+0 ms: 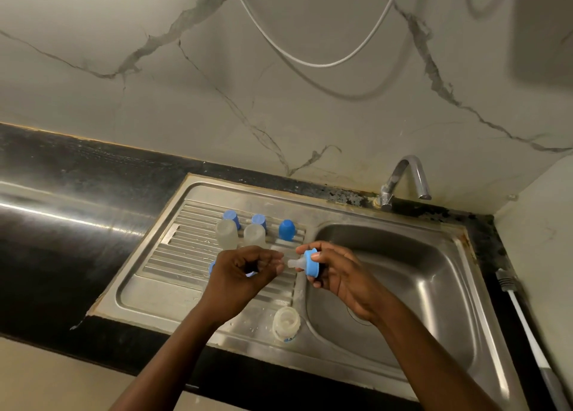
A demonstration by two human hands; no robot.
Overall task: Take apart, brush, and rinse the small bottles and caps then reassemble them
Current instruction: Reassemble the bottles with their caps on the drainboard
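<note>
Leftmost, a dark worktop [62, 224] is seen, and a steel sink [155, 299] is set into it, with the ribbed draining board [176, 255] on the left and the basin [418, 271] on the right. Toward the back edge of the draining board, a first bottle [226, 232] of translucent plastic is stood, and a second bottle [254, 234] is placed just beside it. Behind them a first blue cap [232, 218] and a second blue cap [259, 219] are lined up, and a third blue cap [286, 229] is set near them to the right.

The left hand [245, 271] is held over the middle of the draining board with its fingers curled inward. Whether anything is gripped cannot be told. A blue piece [211, 268] is partly hidden at its left side.

Near the sink's front edge, between board and basin, a third bottle [286, 322] is stood with its mouth upward.

A blue ring [310, 262] is pinched by the thumb and fingers of the right hand [338, 274], above the line where board meets basin. From the ring a translucent teat [293, 262] is pointed at the left fingertips; contact cannot be judged.

A tap [403, 178] is fixed at the sink's back edge over the basin. A white-handled tool [524, 317] is laid along the worktop's right edge.
</note>
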